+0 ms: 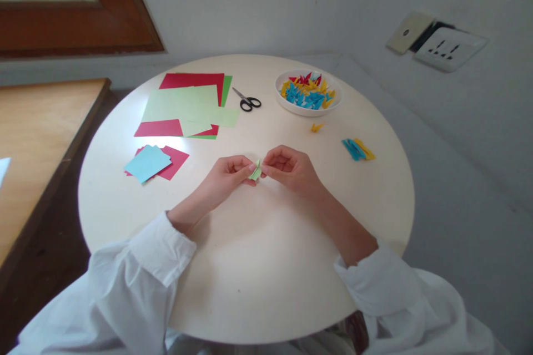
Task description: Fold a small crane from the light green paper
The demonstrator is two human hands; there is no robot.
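Observation:
Over the middle of the white round table, a small folded piece of light green paper is held between both hands. My left hand pinches it from the left, thumb on top and fingers behind. My right hand is closed, with its thumb and forefinger at the paper's right edge. The fingers partly cover the paper, so its exact folded shape is hard to make out. A small yellow folded paper piece lies beyond my right hand.
A white dish holds many red, yellow and blue folded papers. Black-handled scissors lie beside large red and green sheets. Small blue and pink squares sit at left, blue and yellow folded strips at right. Walls stand behind.

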